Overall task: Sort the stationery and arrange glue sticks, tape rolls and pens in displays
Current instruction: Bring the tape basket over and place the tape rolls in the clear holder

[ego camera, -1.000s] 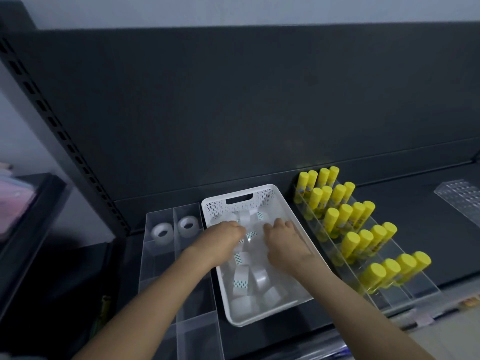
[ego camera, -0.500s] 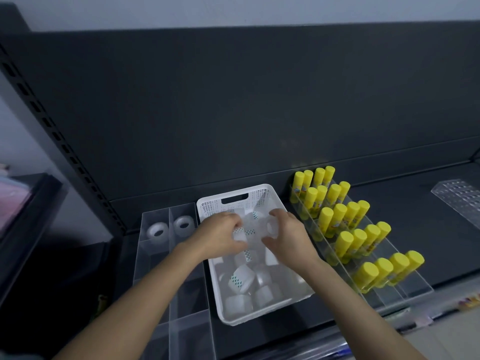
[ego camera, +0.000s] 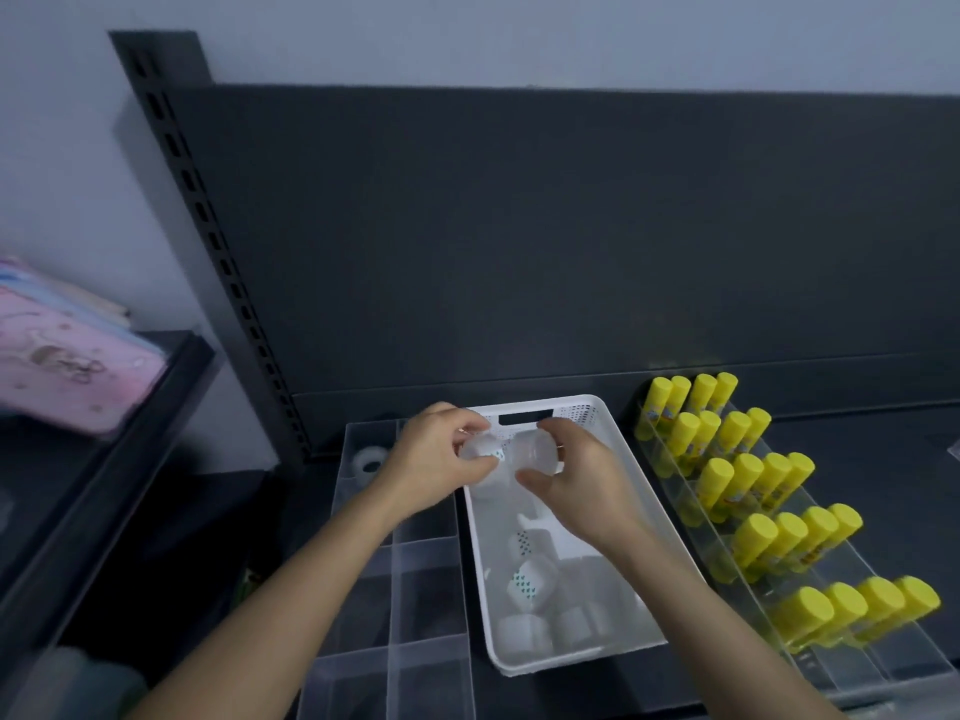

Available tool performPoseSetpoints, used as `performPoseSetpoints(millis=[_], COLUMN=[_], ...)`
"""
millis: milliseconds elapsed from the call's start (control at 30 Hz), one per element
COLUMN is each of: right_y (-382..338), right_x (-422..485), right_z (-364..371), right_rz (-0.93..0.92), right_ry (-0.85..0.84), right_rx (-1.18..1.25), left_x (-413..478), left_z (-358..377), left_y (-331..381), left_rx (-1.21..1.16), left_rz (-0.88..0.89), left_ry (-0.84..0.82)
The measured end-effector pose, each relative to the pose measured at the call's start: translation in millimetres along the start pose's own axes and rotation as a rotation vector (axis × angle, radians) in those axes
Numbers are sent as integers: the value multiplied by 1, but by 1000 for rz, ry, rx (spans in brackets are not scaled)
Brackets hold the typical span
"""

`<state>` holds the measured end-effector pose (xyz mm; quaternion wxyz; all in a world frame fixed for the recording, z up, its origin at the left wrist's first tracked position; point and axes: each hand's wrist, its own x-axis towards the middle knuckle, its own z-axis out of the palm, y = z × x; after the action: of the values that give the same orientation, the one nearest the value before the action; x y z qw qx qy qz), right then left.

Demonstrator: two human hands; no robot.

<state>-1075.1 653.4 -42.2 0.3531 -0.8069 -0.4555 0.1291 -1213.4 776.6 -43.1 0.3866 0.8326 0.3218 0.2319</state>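
Note:
A white perforated basket point(ego camera: 631, 459) stands on the dark shelf with several clear tape rolls point(ego camera: 530, 584) lying loose in it. Above its far end my left hand point(ego camera: 434, 459) grips one tape roll point(ego camera: 480, 449), and my right hand point(ego camera: 576, 475) grips another tape roll point(ego camera: 535, 449); the two rolls almost touch. Left of the basket is a clear divided display tray point(ego camera: 415, 532) with one tape roll point(ego camera: 368, 462) visible in a far compartment. To the right, a clear stepped rack point(ego camera: 852, 652) holds several yellow glue sticks point(ego camera: 769, 537).
The dark back panel point(ego camera: 519, 241) rises close behind the basket. A slotted upright post point(ego camera: 208, 220) stands at the left. Pink packaged goods point(ego camera: 62, 376) lie on a lower side shelf point(ego camera: 171, 376) at far left.
Both hands have risen out of the basket, each with a tape roll, and moved toward its far end. The camera view has tilted up and shifted left.

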Motion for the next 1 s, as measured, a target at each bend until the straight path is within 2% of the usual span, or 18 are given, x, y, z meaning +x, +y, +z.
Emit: performPoseSetpoints(millis=[100,167,233,400,567,833,1000], right_y=[-6,-9,-15,-35,-58,-75,-75], right_x=[5,6,7,12,31,65,69], right_z=[3,8,13,24,43,72,85], right_rz=[23,42,48,-14,-129,-271,-327], right_ry=[4,5,-8,-56,-109,-334,-355], right_rx=[90,141,171,143,20,-388,-559], left_x=[-1,-5,-10,-15,-16,-10,-7], left_z=[-18,-29,-37,-53,-71,-77,-79], left_y=[-2,-2,-4,-26,-39,-58,-63], left_rx=[-228,-473,-580,-424,-404,-250,-51], left_rz=[-136,-254,-312,-346,-314,-289,-236], left_ry=[142,184,197,243,207,251,216])
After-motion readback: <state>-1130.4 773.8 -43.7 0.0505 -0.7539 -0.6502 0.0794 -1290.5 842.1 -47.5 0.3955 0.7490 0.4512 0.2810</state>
